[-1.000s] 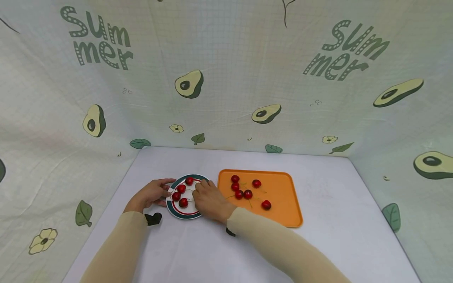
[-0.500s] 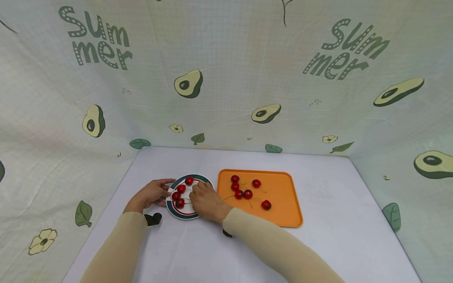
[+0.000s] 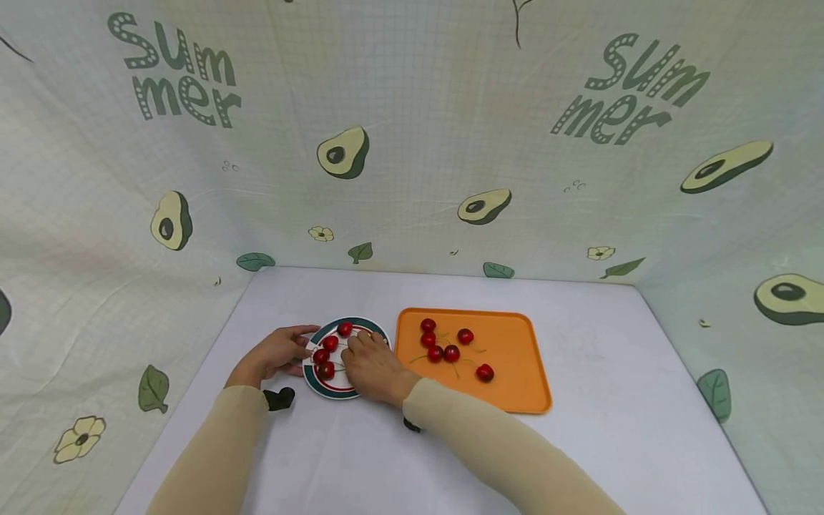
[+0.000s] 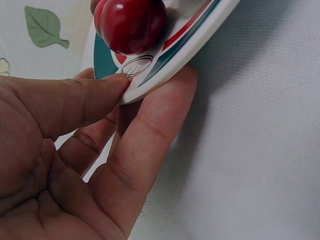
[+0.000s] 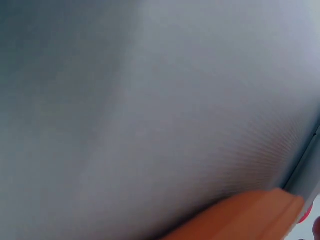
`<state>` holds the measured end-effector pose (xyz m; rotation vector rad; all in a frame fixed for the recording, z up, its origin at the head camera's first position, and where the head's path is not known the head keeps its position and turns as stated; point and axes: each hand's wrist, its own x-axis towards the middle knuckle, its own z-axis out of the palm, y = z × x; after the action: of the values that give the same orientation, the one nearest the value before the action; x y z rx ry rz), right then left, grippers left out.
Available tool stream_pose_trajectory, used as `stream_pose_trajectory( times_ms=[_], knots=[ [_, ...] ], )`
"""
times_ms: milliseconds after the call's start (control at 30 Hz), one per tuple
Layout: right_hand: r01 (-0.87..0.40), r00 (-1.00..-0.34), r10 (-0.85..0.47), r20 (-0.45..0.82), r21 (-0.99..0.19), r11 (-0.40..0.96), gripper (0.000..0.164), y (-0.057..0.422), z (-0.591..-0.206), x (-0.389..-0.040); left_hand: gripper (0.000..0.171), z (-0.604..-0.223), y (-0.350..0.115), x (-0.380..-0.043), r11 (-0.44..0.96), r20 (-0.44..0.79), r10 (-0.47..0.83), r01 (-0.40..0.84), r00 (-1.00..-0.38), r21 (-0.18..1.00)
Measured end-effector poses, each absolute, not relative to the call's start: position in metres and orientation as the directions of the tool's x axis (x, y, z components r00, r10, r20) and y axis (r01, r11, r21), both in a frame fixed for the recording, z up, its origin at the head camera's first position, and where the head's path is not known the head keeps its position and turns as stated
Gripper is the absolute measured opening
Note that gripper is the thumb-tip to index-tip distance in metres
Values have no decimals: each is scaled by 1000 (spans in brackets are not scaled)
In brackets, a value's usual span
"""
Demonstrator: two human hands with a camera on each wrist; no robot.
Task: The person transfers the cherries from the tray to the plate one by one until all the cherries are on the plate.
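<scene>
My left hand (image 3: 278, 351) pinches the near-left rim of a round plate (image 3: 335, 393), white with a green band and a red ring; the left wrist view shows the thumb on top and fingers beneath the rim. Several red cherries with stems lie along the plate's left side, one cherry (image 4: 132, 25) close to that thumb. Over the plate's right half, my right hand (image 3: 376, 368) has its fingers curled, pinching the stem of the lowest cherry (image 3: 326, 370) on the plate; the fingertips themselves are hidden. The right wrist view mostly shows blurred white cloth.
An orange tray (image 3: 515, 390) lies right of the plate, its edge close to the right wrist. Several stemmed cherries are on it, including a lone cherry (image 3: 485, 373) toward the front. A white cloth (image 3: 605, 357) covers the table; a printed curtain (image 3: 412, 143) hangs behind.
My right hand has shifted slightly left over the plate, and the lowest cherry has moved left with it, closer to its neighbours. The left hand keeps its hold on the rim.
</scene>
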<state>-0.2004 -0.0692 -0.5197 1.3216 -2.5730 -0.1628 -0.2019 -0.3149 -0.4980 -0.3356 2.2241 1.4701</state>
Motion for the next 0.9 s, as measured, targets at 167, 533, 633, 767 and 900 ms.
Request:
stream_pose_trajectory(
  times_ms=[167,533,633,767,900],
  knots=[
    [-784,-567,-805,175,185,593,30,-67,-517,-199,64,-498,-314,-202,410,-498,43,-439,-866,799],
    [-750,-602,-773,200,191,634,33,-47,-501,-201,65,-498,-315,-205,418,-508,39,-448,-860,790],
    [-734,-620,-754,216,179,655,30,-37,-496,-202,65,-499,-315,-204,420,-513,29,-455,-858,785],
    [-717,-638,-728,250,153,680,26,-20,-492,-204,65,-500,-315,-202,430,-508,19,-452,-861,782],
    [-701,-659,-700,275,112,704,22,4,-491,-205,65,-500,-314,-201,438,-497,19,-439,-868,784]
  ],
)
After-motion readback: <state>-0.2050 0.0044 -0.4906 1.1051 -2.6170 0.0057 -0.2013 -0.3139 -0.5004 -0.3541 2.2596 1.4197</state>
